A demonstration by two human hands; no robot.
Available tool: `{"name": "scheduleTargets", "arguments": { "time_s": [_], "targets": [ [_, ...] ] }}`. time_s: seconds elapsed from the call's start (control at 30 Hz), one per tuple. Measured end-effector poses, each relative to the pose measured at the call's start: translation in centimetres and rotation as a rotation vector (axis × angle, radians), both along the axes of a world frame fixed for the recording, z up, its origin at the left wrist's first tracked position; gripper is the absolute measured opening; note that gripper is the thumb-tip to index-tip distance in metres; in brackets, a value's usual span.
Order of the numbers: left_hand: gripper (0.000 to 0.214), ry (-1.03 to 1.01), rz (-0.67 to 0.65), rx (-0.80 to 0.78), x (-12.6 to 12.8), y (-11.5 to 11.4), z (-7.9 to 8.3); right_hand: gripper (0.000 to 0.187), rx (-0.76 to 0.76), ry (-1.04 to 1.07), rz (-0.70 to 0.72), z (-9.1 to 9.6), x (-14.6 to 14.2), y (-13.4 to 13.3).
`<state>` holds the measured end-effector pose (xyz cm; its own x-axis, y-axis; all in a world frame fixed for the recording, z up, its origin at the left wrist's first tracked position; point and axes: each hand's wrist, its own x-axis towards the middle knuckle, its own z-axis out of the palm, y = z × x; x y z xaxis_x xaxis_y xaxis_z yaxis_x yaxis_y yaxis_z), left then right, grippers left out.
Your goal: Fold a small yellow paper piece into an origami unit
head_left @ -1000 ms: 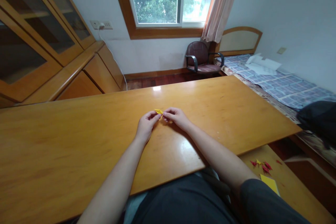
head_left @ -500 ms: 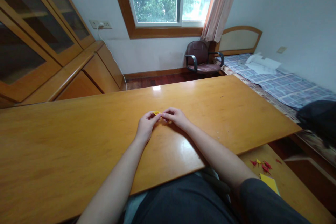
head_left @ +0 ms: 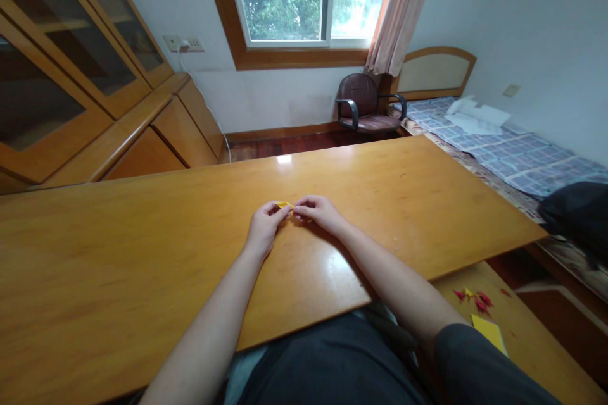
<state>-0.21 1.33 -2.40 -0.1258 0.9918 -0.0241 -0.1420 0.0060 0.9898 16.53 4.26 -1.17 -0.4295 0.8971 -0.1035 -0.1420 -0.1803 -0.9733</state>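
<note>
A small folded piece of yellow paper [head_left: 284, 204] is pinched between my two hands, just above the wooden table [head_left: 142, 253]. My left hand [head_left: 264, 223] is closed on its left end, with the thumb on the near side. The fingertips of my right hand [head_left: 319, 212] grip its right end. Most of the paper is covered by my fingers, so its exact shape is hard to see.
On a lower wooden surface at the right lie several small red folded paper pieces [head_left: 483, 304], a small yellow one [head_left: 468, 292] and yellow paper sheets [head_left: 489, 333]. A brown armchair [head_left: 361, 101] stands beyond the table. A bed [head_left: 513, 145] bears a black bag [head_left: 577, 212].
Almost nothing differs. Both hands keep their pinch on the yellow paper, and the whole view has shifted very slightly.
</note>
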Motion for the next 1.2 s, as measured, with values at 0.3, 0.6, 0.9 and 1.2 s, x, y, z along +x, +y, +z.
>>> {"name": "scheduleTargets", "arguments": {
  "time_s": [0.3, 0.6, 0.9, 1.2],
  "targets": [
    [0.033, 0.041, -0.019, 0.022, -0.12, -0.01, -0.05, 0.038, 0.007, -0.025, 0.001, -0.16, -0.03, 0.19],
    [0.035, -0.014, -0.013, 0.035, 0.12, 0.18, -0.29, 0.041, 0.003, -0.014, 0.016, 0.03, -0.08, 0.1],
    [0.041, -0.051, 0.081, 0.059, -0.1, -0.03, 0.11, 0.037, 0.083, -0.109, 0.086, 0.34, 0.24, -0.19],
    [0.033, 0.168, 0.052, 0.146, -0.28, -0.04, 0.42, 0.034, 0.156, -0.158, 0.058, 0.31, -0.04, -0.38]
  ]
}}
